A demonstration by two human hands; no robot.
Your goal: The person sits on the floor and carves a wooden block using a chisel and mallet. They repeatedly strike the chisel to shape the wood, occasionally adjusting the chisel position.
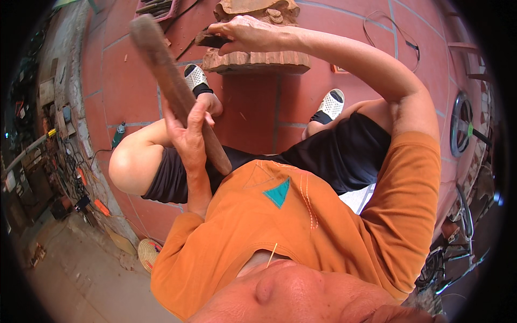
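My left hand (188, 132) is closed around a long wooden club (169, 75). The club slants from near my lap up to the far left, and its thick far end is slightly blurred. My right hand (245, 35) reaches out over a carved wooden block (256, 62) on the floor between and beyond my feet. Its fingers are closed on a short dark brown piece (211, 40), whose kind I cannot make out. That piece sticks out to the left, near the block's left edge. The hand and forearm hide part of the carving.
A pink basket (173, 12) with dark sticklike pieces stands at the far left. A green power tool (118, 134) lies beside my left knee. Thin cable (396, 29) loops across red floor tiles; a black wheel (461, 124) is at the right. Assorted tools and cords crowd the left side.
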